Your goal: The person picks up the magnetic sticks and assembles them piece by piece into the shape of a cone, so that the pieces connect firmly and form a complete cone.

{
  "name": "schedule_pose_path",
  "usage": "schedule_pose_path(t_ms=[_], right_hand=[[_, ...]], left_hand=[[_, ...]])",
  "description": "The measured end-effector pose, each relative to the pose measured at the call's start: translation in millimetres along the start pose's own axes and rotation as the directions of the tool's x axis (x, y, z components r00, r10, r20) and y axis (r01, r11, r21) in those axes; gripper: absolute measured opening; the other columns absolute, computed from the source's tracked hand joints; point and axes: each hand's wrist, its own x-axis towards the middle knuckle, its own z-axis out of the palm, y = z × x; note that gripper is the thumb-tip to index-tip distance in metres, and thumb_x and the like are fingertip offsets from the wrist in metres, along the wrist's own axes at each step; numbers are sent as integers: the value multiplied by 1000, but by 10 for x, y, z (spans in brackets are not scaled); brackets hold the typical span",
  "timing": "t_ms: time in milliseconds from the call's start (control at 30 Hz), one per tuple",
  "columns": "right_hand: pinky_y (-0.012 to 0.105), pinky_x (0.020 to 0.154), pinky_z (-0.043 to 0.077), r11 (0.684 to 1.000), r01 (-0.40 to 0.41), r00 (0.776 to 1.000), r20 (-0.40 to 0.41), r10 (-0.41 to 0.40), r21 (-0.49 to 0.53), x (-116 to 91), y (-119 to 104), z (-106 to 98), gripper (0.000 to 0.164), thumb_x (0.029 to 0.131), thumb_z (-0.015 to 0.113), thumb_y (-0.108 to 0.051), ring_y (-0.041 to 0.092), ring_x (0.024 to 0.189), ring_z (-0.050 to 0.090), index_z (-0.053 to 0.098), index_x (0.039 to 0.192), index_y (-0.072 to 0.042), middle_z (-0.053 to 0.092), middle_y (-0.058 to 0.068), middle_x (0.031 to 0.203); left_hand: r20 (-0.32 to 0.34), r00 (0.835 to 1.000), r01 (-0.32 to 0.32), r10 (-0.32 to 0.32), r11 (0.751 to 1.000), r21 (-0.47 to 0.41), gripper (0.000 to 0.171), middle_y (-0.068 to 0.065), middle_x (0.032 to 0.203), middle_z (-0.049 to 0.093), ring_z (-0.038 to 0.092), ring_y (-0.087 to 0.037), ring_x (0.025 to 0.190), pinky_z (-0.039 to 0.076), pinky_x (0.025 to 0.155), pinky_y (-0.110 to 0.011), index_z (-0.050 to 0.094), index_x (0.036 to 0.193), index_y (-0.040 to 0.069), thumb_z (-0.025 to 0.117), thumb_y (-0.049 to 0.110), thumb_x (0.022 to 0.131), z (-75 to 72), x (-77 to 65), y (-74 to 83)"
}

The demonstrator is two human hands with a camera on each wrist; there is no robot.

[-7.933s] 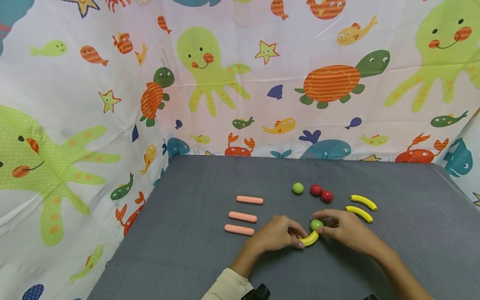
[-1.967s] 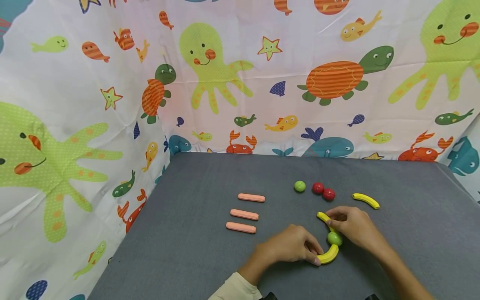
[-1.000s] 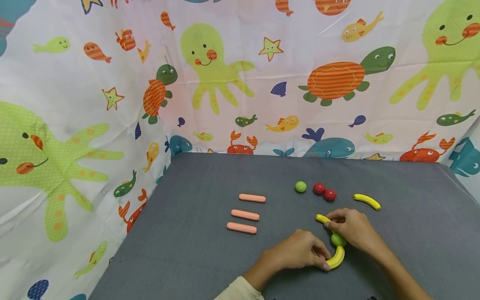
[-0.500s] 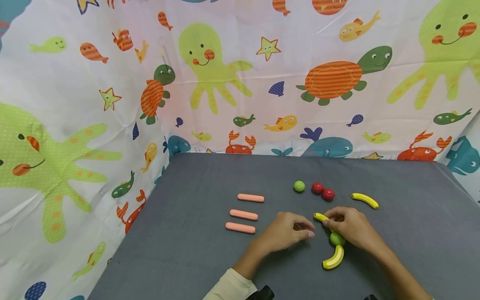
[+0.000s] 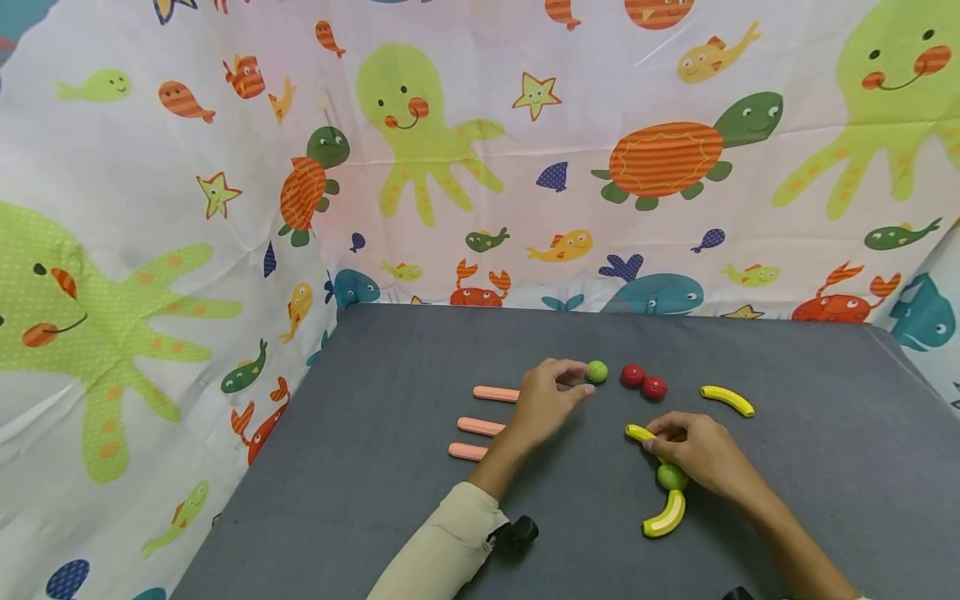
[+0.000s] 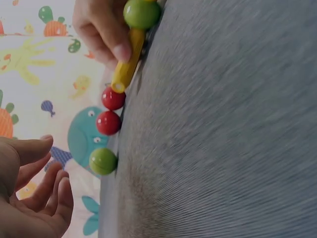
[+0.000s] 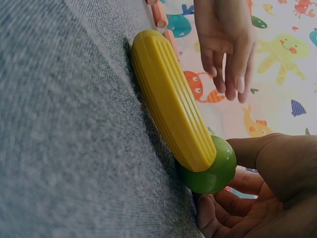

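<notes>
"Hanging at the back and left, what fills most of the view?"

"A white curtain [image 5: 585,108] printed with sea animals, and below it a grey table [image 5: 337,492]."

"And the hands?"

"A cream sleeve [image 5: 442,546] leads to the left hand [image 5: 546,400]: thumb and fingers parted, loosely bent, holding nothing. The right hand [image 5: 693,446] pinches the upper banana [image 5: 637,432] between thumb and fingers."

"Where are the bananas?"

"On the table, the upper banana runs from the pinch to the near ball [image 5: 672,477], touching it. The lower banana [image 5: 665,518] touches the same green ball on the person's side. The third banana [image 5: 727,400] lies farther right, apart."

"Anything else?"

"Three pink sticks [image 5: 480,427] at left, right ends hidden. Just beside the left fingertips sits the far ball [image 5: 597,372], also green; right of it, two red balls [image 5: 632,375] side by side."
</notes>
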Motion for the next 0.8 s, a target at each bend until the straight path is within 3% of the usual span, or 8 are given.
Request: schedule_pose_path(t_ms=[200, 367, 667, 800], right_hand=[[26, 64, 47, 1000, -1, 1000, 0, 1, -1, 1, 5, -5, 22, 95, 80, -22, 15, 81, 61, 78, 110, -6, 71, -1, 88], [26, 64, 47, 1000, 1, 1000, 1, -1, 7, -2, 12, -8, 23, 96, 80, -24, 14, 81, 61, 78, 110, -6, 72, -1, 89], [26, 64, 47, 1000, -12, 1000, 3, 12, 18, -11, -7, -25, 23, 95, 80, -23, 16, 82, 61, 78, 110, -5, 72, -1, 89], [26, 64, 48, 1000, -14, 1000, 9, 14, 22, -7, -10, -28, 23, 96, 79, -23, 16, 82, 61, 78, 111, -5, 72, -1, 89]], left_hand=[[-26, 996, 87, -87, 996, 15, 37, -13, 128, 67, 67, -23, 116, 56, 95, -33, 75, 131, 10, 82, 18, 96, 40, 222, -52], [-31, 994, 105, -103, 993, 50, 41, -7, 129, 68, 66, -24, 118, 55, 95, -35, 74, 133, 13, 84, 18, 94, 104, 360, -104], [69, 992, 99, -109, 986, 133, 47, -6, 148, 60, 61, -27, 128, 51, 105, -41, 69, 141, 14, 82, 19, 96, 208, 511, -132], [114, 987, 97, -118, 981, 171, 45, -4, 145, 63, 61, -23, 123, 50, 104, -38, 70, 140, 16, 80, 24, 97, 251, 542, -161]])
